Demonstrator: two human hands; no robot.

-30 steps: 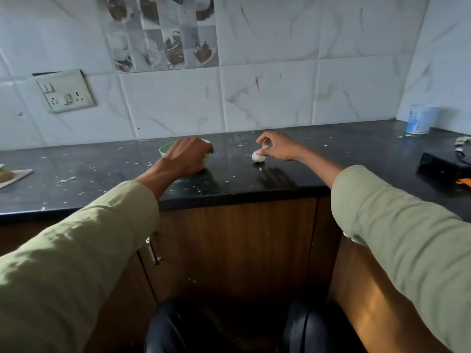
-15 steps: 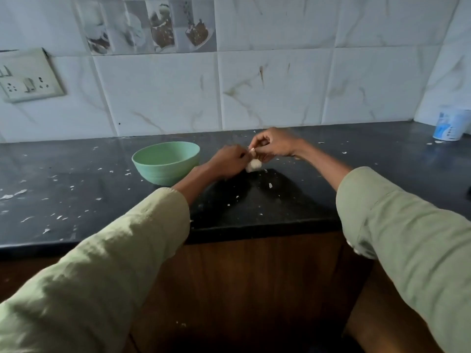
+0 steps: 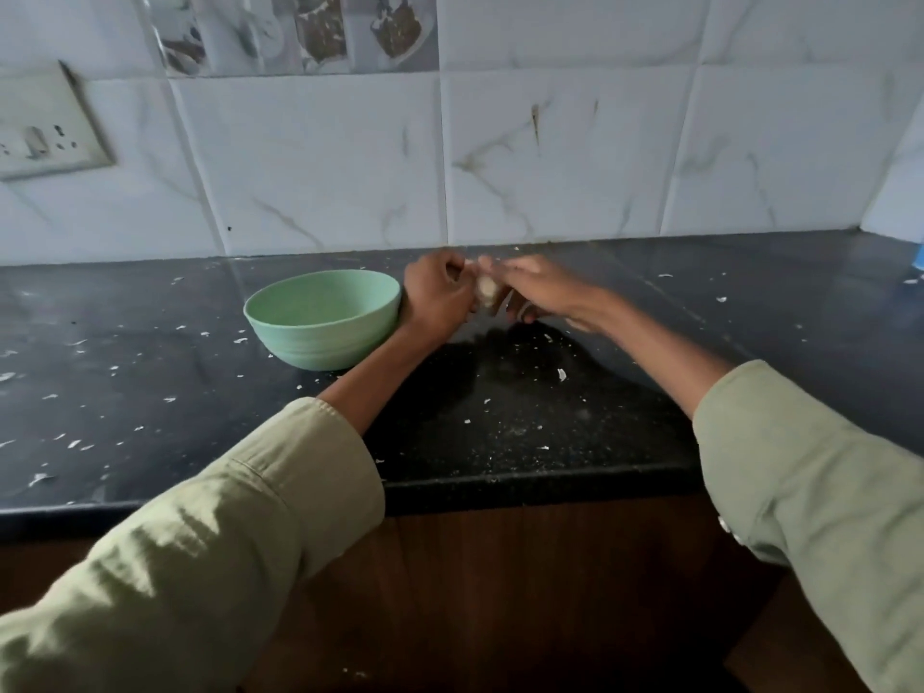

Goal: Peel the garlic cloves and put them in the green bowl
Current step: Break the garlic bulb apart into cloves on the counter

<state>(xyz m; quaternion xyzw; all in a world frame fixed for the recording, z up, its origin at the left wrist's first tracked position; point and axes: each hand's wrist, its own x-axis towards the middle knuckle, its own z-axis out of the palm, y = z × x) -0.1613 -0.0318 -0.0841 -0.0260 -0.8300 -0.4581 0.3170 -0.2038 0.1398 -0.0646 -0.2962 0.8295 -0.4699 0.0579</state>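
Both arms are extended forward, the forearms bared below rolled-up sleeves. The left hand (image 3: 437,297) is curled, knuckles upward. The right hand (image 3: 537,287) is brought against it fingertip to fingertip, and a small pale piece is pinched between them.

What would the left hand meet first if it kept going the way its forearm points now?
Most likely the garlic, which the left hand and right hand already hold between them. Past it lies bare black countertop, then the tiled wall. Depth is hard to judge here.
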